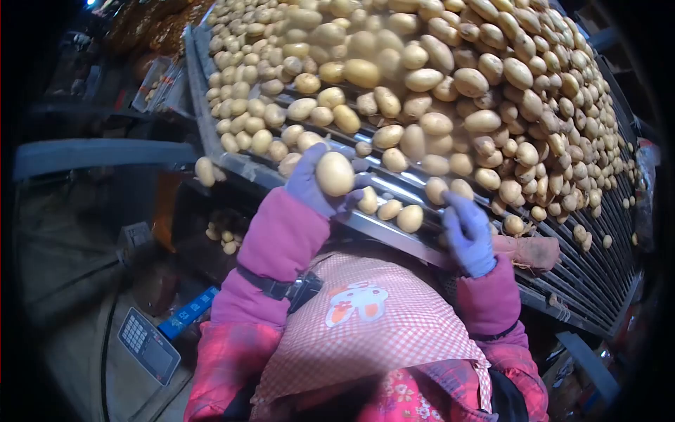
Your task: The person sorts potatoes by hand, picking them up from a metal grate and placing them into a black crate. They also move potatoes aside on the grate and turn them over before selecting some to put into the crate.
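While my left hand wraps its fingers round one potato, long axis upright, above the roller bed's near edge, my right hand hangs half-open and empty, fingertips by loose potatoes rightward.

left grip + right grip: purple gloves | sleeves: pink | apron: red-white check, rabbit patch
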Action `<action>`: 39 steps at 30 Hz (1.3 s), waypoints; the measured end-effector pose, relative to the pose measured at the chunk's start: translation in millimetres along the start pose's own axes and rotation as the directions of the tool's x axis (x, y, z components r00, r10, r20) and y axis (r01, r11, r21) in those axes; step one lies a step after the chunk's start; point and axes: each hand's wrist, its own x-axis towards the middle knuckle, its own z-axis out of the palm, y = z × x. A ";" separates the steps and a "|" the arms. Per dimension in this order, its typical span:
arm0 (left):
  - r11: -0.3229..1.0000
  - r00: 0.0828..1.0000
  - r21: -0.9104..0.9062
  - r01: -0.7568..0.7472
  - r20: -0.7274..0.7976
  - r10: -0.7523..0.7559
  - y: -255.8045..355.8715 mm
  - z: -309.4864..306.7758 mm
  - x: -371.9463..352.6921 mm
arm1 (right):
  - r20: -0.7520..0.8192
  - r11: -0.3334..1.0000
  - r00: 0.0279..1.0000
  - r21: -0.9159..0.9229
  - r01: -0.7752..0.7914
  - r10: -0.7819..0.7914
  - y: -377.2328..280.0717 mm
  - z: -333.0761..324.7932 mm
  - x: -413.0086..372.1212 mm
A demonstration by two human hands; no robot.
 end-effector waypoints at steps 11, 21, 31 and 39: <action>0.951 0.955 0.225 -0.211 -0.159 0.250 48.1 -36.2 -94.2 | 0.026 0.795 0.980 -0.581 0.176 -0.198 3.3 47.2 98.4; 0.249 0.527 0.957 0.146 -0.288 0.799 74.1 -141.7 -181.2 | -0.119 0.988 0.993 -0.153 -0.029 0.010 1.6 23.7 17.1; -0.816 0.902 0.577 -0.026 0.366 0.231 73.3 -12.1 16.3 | -0.166 0.974 0.985 -0.211 -0.079 0.044 31.8 32.6 -40.1; -0.520 0.937 0.819 0.242 -0.059 0.343 76.4 0.4 36.5 | -0.184 0.958 0.983 -0.282 -0.062 0.009 20.1 31.9 -36.6</action>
